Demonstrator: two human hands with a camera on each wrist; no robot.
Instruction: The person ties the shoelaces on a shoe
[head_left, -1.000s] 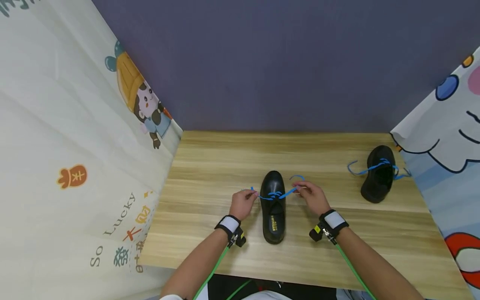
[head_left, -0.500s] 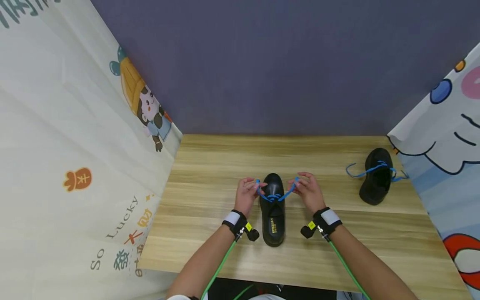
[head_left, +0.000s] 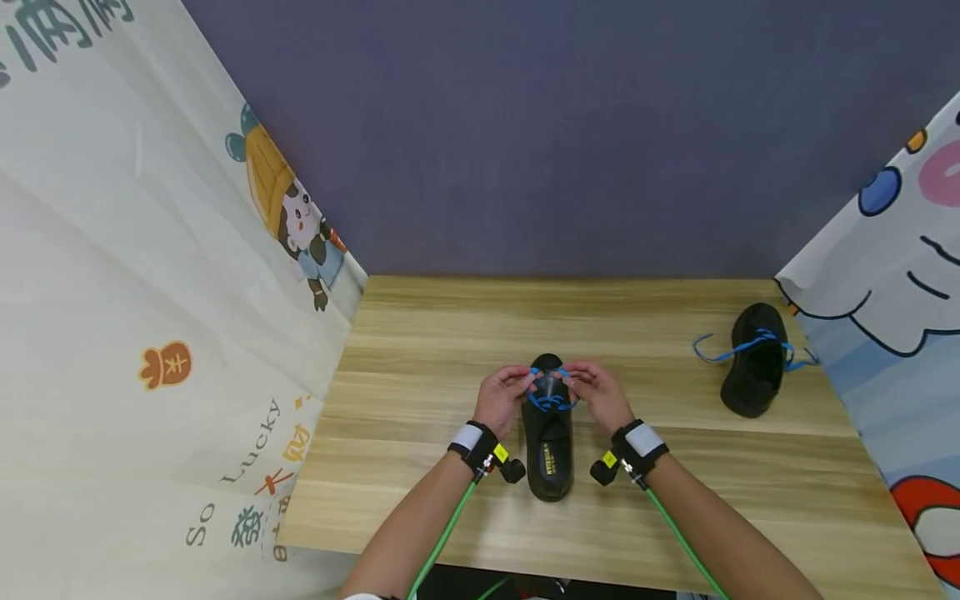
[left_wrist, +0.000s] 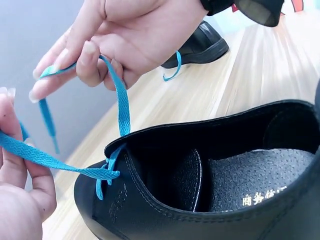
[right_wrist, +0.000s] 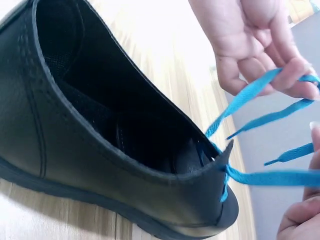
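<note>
Both hands have drawn together over the black shoe (head_left: 548, 433), left hand (head_left: 504, 399) and right hand (head_left: 600, 396) each pinching the blue lace (head_left: 551, 401).

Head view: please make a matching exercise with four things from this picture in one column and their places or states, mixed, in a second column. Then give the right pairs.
Things:
1. near shoe
2. far shoe
3. blue lace
4. left hand

Places or states:
A. at the table's right edge, lace ends lying loose
B. held by both hands over the shoe's toe
C. in the middle of the table, between the wrists
D. pinches one lace end

Pairs: 1-C, 2-A, 3-B, 4-D
</note>
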